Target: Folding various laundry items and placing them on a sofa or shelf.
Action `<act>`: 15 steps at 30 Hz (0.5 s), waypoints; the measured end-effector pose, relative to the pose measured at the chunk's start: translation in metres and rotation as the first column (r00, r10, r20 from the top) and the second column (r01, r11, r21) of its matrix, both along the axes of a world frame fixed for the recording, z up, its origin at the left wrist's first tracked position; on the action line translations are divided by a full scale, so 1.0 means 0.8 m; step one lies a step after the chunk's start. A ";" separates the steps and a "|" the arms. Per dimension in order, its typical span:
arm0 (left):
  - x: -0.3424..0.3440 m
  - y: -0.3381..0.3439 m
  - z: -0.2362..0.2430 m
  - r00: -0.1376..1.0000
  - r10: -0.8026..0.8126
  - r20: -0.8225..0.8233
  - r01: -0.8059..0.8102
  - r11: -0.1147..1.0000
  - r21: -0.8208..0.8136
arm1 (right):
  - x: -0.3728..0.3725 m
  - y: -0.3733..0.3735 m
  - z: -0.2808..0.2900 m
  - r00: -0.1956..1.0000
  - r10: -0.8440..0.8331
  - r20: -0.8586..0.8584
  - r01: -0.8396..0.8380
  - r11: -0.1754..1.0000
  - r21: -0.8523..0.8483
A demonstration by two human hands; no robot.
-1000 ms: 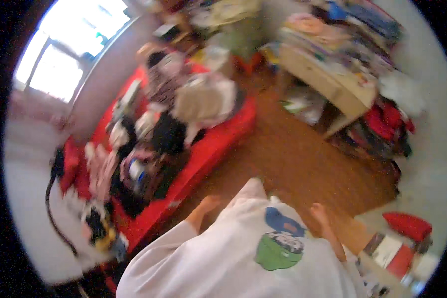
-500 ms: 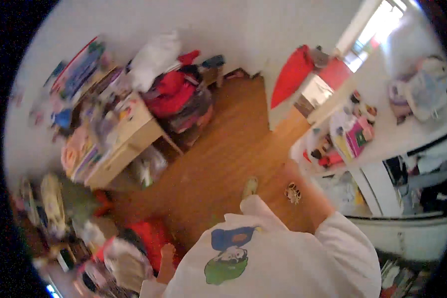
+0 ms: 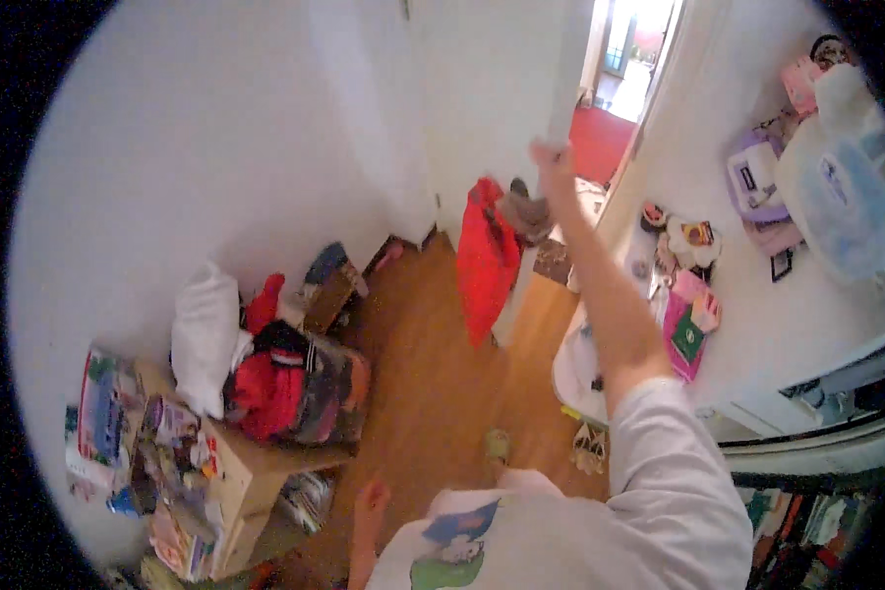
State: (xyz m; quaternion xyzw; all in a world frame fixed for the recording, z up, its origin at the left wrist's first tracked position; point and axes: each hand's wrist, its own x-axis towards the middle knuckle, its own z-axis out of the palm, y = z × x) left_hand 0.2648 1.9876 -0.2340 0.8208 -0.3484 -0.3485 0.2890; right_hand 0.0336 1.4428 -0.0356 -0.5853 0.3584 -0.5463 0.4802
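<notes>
My right arm stretches forward, and my right hand (image 3: pixel 553 162) is raised in front of the door's edge, by the doorway. Its fingers are too blurred to read, and I cannot tell whether it touches the door (image 3: pixel 501 108). Just below and left of that hand hang a red garment (image 3: pixel 485 261) and a grey-brown cloth item (image 3: pixel 527 216). My left hand (image 3: pixel 372 497) hangs low at my left side, over the wooden floor. It is small and blurred, with no object visible in it; its nearest furniture is the light wooden table (image 3: pixel 241 482).
Clothes (image 3: pixel 270 393) and a white bundle (image 3: pixel 205 339) are piled beyond the table. On the right, a white counter (image 3: pixel 737 359) holds small items, with bags (image 3: pixel 757 182) along it. Sandals (image 3: pixel 589 447) lie below. A red mat (image 3: pixel 602 143) shows through the doorway.
My right arm has risen from low beside the counter to the door's edge. The view has turned, and the door and doorway now stand closer. The left hand still hangs low.
</notes>
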 end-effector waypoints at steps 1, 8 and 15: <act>0.015 -0.014 -0.016 1.000 -0.018 0.010 0.018 1.000 -0.009 | 0.015 -0.013 -0.024 0.972 -0.235 0.012 0.234 0.955 -0.181; 0.090 -0.160 0.056 0.944 0.044 -0.326 -0.174 0.908 -0.381 | 0.104 0.079 -0.030 0.856 -0.467 -0.223 0.397 0.869 -0.295; 0.065 -0.451 0.215 0.973 -0.193 0.127 0.223 0.643 -0.733 | 0.096 0.097 -0.041 0.985 -0.027 -0.171 -0.033 0.942 -0.334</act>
